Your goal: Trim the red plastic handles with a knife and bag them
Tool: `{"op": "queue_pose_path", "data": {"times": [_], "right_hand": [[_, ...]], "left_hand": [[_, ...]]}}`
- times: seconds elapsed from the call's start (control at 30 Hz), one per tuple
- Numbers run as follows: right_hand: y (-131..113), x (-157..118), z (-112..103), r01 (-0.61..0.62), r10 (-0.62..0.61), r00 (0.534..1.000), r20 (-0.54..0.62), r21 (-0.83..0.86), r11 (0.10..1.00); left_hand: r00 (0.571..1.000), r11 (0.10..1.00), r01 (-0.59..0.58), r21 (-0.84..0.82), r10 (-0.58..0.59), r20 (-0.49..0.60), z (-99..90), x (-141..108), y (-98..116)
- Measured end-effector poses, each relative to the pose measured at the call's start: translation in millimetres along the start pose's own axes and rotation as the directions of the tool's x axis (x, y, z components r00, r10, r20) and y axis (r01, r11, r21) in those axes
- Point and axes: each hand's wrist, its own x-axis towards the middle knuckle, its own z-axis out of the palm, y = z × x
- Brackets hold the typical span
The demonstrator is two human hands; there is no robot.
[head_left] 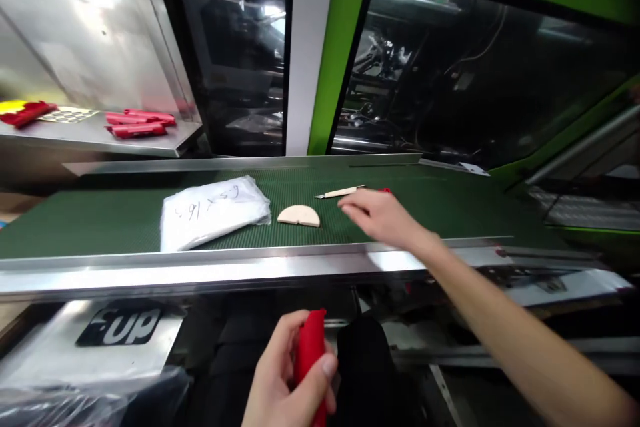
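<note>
reach belongs to the right hand (383, 217), fingers loosely spread over the belt (100, 223); a red piece (386, 191) peeks just beyond it, the knife (340, 193) lying crosswise, just left. left hand (287, 380), low and nearer the body, is clamped on a red part (310, 353).

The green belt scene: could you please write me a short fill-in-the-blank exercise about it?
1. The left hand grips a part coloured ____.
2. The right hand reaches over the ____ belt.
3. The half-round piece lies to the ____ of the white bag.
4. More red parts lie on the metal ____ at upper left.

Missing words: red; green; right; shelf
</note>
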Motion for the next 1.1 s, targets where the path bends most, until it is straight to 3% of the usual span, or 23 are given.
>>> {"op": "queue_pose_path", "data": {"times": [0.1, 0.2, 0.33, 0.43, 0.53, 0.6, 0.73, 0.83, 0.93, 1.03, 1.1], "right_hand": [[46.5, 52.6, 17.0, -0.057, 0.066, 0.997, 0.049, -0.166, 0.984], [71.1, 73.9, 38.0, -0.053, 0.082, 0.991, 0.106, -0.253, 0.966], [73.4, 76.1, 44.0, -0.058, 0.08, 0.995, 0.063, -0.285, 0.957], [59.2, 71.9, 30.6, -0.106, 0.084, 0.991, -0.101, -0.23, 0.967], [30.3, 50.6, 16.3, -0.136, 0.108, 0.95, -0.293, -0.078, 0.988], [3.7, 21.3, 13.3, -0.115, 0.13, 0.933, -0.335, 0.063, 0.991], [-53.7, -55.1, 24.0, -0.023, 0.092, 0.969, -0.23, 0.285, 0.958], [-84.6, -96.3, 35.2, 0.004, 0.027, 0.997, -0.076, 0.387, 0.922], [-98.1, -113.5, 40.9, 0.056, -0.044, 0.998, -0.037, 0.408, 0.911], [-101.6, -117.6, 41.5, 0.147, -0.132, 0.989, -0.068, 0.367, 0.918], [-103.7, -118.7, 41.7, 0.151, -0.123, 0.987, -0.103, 0.345, 0.926]], "left_hand": [[0.998, 0.999, -0.005, -0.053, 0.002, -0.058, -4.2, -5.2, 5.9], [0.998, 0.994, 0.026, -0.102, -0.032, -0.063, -9.5, -11.5, 12.4], [0.995, 0.97, 0.095, -0.224, -0.094, 0.016, -18.2, -16.4, 13.8], [0.992, 0.948, 0.122, -0.293, -0.11, 0.056, -24.6, -18.6, 11.2], [0.99, 0.935, 0.137, -0.326, -0.119, 0.075, -28.9, -20.9, 9.6], [0.991, 0.927, 0.131, -0.353, -0.108, 0.083, -30.4, -22.4, 9.5], [0.988, 0.891, 0.142, -0.431, -0.104, 0.111, -31.5, -24.9, 10.1], [0.986, 0.857, 0.159, -0.491, -0.116, 0.116, -31.6, -27.5, 9.8], [0.984, 0.828, 0.175, -0.533, -0.127, 0.125, -30.2, -31.7, 8.9], [0.985, 0.823, 0.169, -0.542, -0.128, 0.114, -25.6, -36.2, 7.7], [0.986, 0.834, 0.164, -0.527, -0.141, 0.083, -20.6, -38.3, 6.5]]}}
